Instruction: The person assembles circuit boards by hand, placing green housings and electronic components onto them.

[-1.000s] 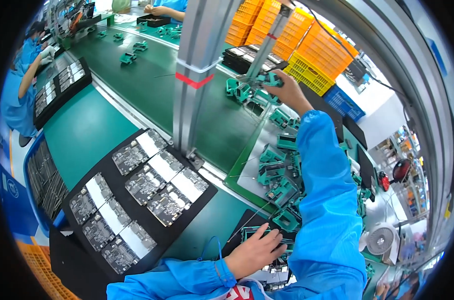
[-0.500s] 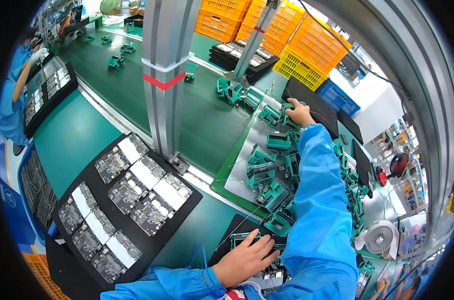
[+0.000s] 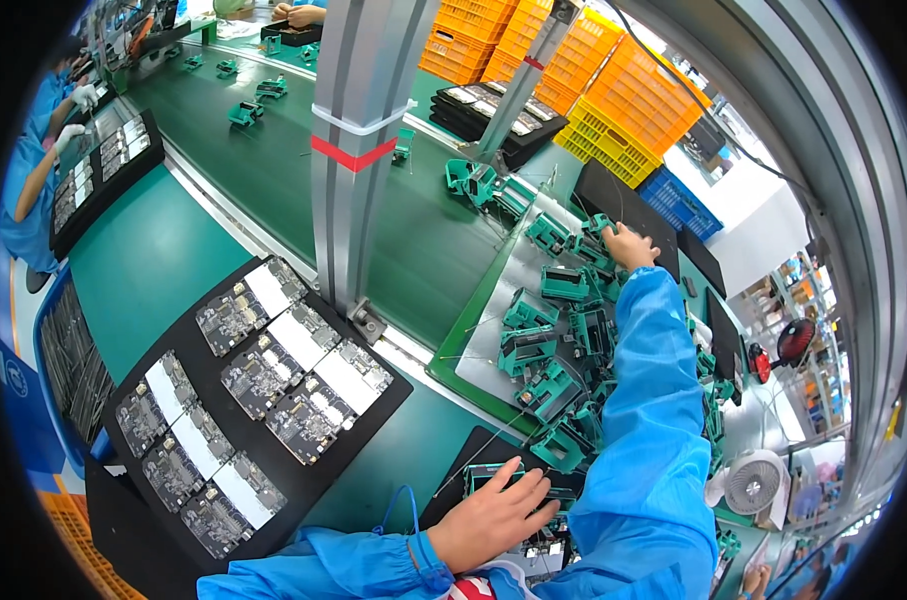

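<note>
My right hand (image 3: 630, 248) reaches to the far end of a heap of green plastic holders (image 3: 527, 350). Its fingers are closed on one green holder (image 3: 596, 224) at the heap's edge. Near the front, my left hand (image 3: 494, 518) lies palm down, fingers spread, over another green holder (image 3: 482, 478) on a dark mat; the hand partly covers it. Under and beside that hand, parts of circuit boards (image 3: 546, 555) show. The heap rests on a grey metal sheet (image 3: 482, 368), and my right sleeve hides part of it.
Left of my hands, a black foam tray (image 3: 369, 425) carries rows of circuit boards (image 3: 309, 415). A metal post (image 3: 359, 200) stands by the green conveyor belt (image 3: 244, 165), which bears several holders. Orange crates (image 3: 634, 90) and a white fan (image 3: 754, 483) are at right. Co-workers' gloved hands (image 3: 71, 137) show far left.
My right hand has shifted slightly right and nearer, with the green holder in its fingers. My left hand stays in place. The whole view has turned a little, and a co-worker's hands appear at the top.
</note>
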`<move>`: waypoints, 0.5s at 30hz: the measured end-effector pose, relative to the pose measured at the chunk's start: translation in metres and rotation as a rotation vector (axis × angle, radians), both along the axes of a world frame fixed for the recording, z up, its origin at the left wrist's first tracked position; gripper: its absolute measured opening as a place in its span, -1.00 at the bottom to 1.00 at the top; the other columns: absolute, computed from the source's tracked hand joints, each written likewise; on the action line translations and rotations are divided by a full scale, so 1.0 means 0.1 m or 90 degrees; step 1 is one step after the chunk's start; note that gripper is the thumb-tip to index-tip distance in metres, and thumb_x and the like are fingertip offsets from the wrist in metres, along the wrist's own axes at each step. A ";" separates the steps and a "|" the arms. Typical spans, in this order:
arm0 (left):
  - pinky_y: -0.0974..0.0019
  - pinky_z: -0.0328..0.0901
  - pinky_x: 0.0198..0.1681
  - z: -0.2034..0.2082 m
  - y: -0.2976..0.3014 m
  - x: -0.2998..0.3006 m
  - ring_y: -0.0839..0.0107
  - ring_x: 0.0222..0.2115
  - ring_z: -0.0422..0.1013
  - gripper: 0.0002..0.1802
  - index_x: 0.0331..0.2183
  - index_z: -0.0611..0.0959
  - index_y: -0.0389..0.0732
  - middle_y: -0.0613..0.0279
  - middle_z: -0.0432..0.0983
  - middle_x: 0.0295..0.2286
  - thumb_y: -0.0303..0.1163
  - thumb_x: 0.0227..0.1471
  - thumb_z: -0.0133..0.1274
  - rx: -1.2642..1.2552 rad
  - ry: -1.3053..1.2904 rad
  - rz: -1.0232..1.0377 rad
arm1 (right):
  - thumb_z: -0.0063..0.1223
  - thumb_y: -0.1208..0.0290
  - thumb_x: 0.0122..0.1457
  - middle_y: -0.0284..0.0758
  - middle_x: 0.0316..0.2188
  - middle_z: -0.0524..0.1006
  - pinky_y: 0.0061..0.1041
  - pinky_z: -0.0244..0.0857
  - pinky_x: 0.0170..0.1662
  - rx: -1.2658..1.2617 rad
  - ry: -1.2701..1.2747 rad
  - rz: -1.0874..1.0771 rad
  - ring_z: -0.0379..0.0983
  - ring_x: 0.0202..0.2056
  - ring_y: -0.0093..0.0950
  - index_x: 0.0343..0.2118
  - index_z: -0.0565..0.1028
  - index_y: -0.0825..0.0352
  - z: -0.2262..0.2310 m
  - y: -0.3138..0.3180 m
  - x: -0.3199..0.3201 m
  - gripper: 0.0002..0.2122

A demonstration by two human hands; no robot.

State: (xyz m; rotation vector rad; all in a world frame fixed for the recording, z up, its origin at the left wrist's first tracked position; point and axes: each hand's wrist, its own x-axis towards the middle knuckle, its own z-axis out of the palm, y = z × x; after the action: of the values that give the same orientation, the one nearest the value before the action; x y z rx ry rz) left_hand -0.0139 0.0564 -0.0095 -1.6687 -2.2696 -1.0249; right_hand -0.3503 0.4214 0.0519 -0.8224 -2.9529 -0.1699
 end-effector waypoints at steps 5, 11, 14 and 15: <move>-0.16 0.03 0.31 -0.03 -0.01 0.01 0.08 0.16 0.24 -0.53 0.06 0.49 -0.23 -0.03 0.39 0.03 -0.38 0.07 -0.01 -0.006 0.013 0.008 | -0.11 -0.16 0.16 -0.11 0.19 0.42 -0.05 0.06 0.29 -0.018 -0.097 0.090 0.35 0.20 -0.15 0.26 0.32 0.22 0.27 -0.06 -0.06 -0.30; -0.15 0.03 0.31 -0.06 0.01 0.02 0.08 0.16 0.23 -0.53 0.04 0.50 -0.23 -0.03 0.39 0.02 -0.38 0.06 0.01 -0.012 0.022 0.011 | 0.17 0.31 0.13 -0.04 -0.25 0.63 -0.22 0.50 -0.15 0.179 0.107 0.206 0.59 -0.18 -0.09 -0.21 0.64 0.32 0.06 0.11 0.05 -0.77; -0.14 0.03 0.31 -0.05 0.00 0.03 0.10 0.16 0.23 -0.53 0.04 0.50 -0.23 -0.02 0.39 0.01 -0.38 0.06 0.02 -0.018 0.022 0.012 | 0.07 0.51 0.11 -0.11 -0.32 0.66 -0.25 0.53 -0.21 0.350 0.045 0.243 0.63 -0.22 -0.16 -0.37 0.70 0.31 0.06 -0.02 -0.04 -0.84; -0.14 0.03 0.31 -0.05 0.01 0.03 0.10 0.16 0.23 -0.53 0.04 0.50 -0.23 -0.02 0.39 0.01 -0.38 0.06 0.02 -0.016 0.020 0.013 | 0.08 0.50 0.11 -0.12 -0.31 0.66 -0.25 0.54 -0.20 0.353 0.028 0.239 0.63 -0.21 -0.16 -0.35 0.70 0.31 0.09 -0.06 -0.09 -0.84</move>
State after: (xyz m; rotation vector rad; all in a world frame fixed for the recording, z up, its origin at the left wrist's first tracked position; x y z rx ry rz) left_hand -0.0106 0.0574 -0.0147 -1.6548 -2.2838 -0.9634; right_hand -0.3590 0.4156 0.0610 -0.1945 -2.7222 -0.8725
